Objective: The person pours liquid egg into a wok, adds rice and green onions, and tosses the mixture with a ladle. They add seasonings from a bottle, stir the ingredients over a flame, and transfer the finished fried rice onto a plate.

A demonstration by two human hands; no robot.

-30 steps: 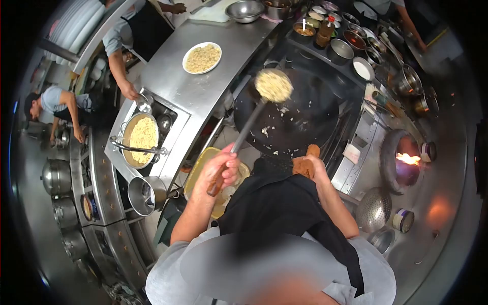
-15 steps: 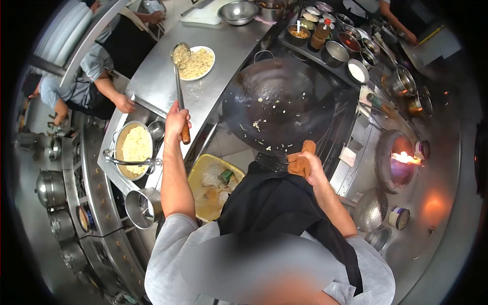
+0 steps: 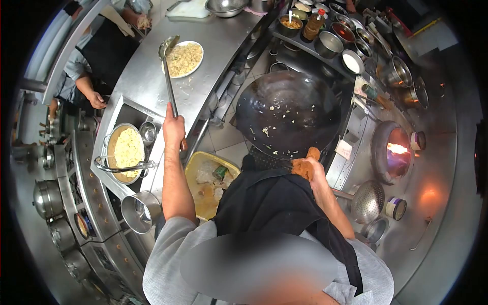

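My left hand (image 3: 174, 130) is closed round the wooden handle of a long metal ladle (image 3: 170, 76). The ladle's bowl is over the left rim of a white plate (image 3: 200, 47) heaped with fried rice (image 3: 184, 59). My right hand (image 3: 315, 172) grips a brown cloth (image 3: 302, 168) at the near rim of a large dark wok (image 3: 290, 112). A few bits of rice and egg cling to the wok's inside.
A lit burner (image 3: 398, 150) is at the right. Sauce and seasoning bowls (image 3: 329, 43) and a red-capped bottle (image 3: 313, 25) stand behind the wok. At left are a pot of yellow food (image 3: 128, 152), a yellow bin (image 3: 192, 178) and a co-worker's hand (image 3: 96, 100).
The ladle's bowl has moved off the rice to the plate's left edge and looks empty. The wok sits a little further right in view. The co-worker's hand has shifted left.
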